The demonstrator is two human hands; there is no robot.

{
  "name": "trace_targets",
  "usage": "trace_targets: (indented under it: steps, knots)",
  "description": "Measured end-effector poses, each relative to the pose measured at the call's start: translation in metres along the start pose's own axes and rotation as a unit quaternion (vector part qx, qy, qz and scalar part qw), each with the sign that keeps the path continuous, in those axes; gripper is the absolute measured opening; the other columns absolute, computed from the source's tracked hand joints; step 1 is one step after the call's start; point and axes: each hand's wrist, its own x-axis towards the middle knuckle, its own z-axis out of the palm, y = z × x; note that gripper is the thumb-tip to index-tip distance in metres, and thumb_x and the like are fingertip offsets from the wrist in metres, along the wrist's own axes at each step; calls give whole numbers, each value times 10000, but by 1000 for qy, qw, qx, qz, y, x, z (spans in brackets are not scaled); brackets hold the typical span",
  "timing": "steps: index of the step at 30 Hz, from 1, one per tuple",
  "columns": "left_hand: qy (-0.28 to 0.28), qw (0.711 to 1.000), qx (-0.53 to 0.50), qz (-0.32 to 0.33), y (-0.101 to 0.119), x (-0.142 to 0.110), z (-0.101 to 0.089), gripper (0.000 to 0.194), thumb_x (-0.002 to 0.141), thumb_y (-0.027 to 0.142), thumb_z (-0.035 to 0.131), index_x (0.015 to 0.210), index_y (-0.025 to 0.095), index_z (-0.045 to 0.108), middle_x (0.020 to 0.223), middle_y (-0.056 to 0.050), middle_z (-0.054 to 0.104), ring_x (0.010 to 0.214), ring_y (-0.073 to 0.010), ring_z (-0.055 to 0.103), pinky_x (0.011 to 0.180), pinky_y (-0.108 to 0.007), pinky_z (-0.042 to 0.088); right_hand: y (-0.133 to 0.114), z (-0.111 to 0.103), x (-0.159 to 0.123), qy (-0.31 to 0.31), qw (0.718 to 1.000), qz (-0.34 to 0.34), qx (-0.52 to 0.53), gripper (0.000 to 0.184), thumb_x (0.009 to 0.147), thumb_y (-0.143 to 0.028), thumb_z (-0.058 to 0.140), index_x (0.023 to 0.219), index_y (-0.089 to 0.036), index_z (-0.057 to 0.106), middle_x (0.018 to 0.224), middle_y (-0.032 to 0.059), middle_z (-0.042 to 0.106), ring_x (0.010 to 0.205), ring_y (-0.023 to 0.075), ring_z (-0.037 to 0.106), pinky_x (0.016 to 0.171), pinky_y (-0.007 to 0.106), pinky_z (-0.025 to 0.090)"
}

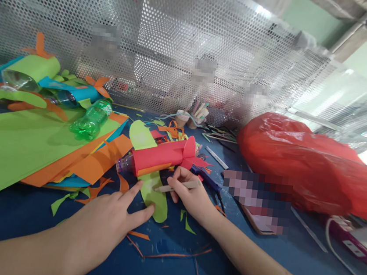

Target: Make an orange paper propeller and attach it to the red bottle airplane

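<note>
A toy plane [158, 156] lies on the blue table, with a bottle wrapped in red foam sheet as its body. Light-green wings extend on both sides, and red fins sit at its tail. My right hand [186, 190] is closed around a pale pen [194, 184], whose tip meets the nearer green wing [154, 198]. Against that same wing rest the index finger and thumb of my left hand [111, 217], spread apart and pressing at its edge. Just behind my right hand lies a dark blue tool [207, 179] with a cord, partly hidden.
Green sheets [20, 141] and orange sheets [97, 161] lie at left, under a green bottle [93, 118]. Behind them are more bottle planes [76, 92]. A red plastic bag [299, 164], phone [252, 202] and power strip [350, 240] are right. Cups [182, 119] stand before a perforated metal screen [182, 36].
</note>
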Motion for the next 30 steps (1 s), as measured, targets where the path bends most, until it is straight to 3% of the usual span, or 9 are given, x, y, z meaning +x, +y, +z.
trace_targets:
  steps: [9, 16, 30]
  knots:
    - [3, 1000, -18, -4, 0, 1, 0, 811, 735, -33, 531, 1436, 352, 392, 1491, -241, 358, 978, -320, 693, 753, -430, 584, 3, -2, 1, 25, 999, -4, -21, 208, 846, -322, 566, 715, -226, 436, 414, -101, 474, 400, 98, 405, 480, 228, 299]
    - [-11, 1000, -5, 0, 0, -1, -3, 796, 745, 0, 560, 1441, 343, 383, 1489, -248, 357, 968, -322, 696, 747, -428, 583, 0, 0, 0, 9, 1000, -6, 1, 226, 845, -343, 585, 725, -222, 436, 418, -102, 475, 399, 91, 385, 475, 225, 288]
    - [22, 1000, -3, -7, 0, -2, 3, 778, 744, 28, 579, 1426, 360, 405, 1478, -204, 406, 900, -285, 700, 713, -386, 578, -1, 3, 0, -11, 1000, 3, 14, 301, 802, -438, 648, 739, -226, 442, 460, -89, 513, 416, 100, 443, 501, 235, 338]
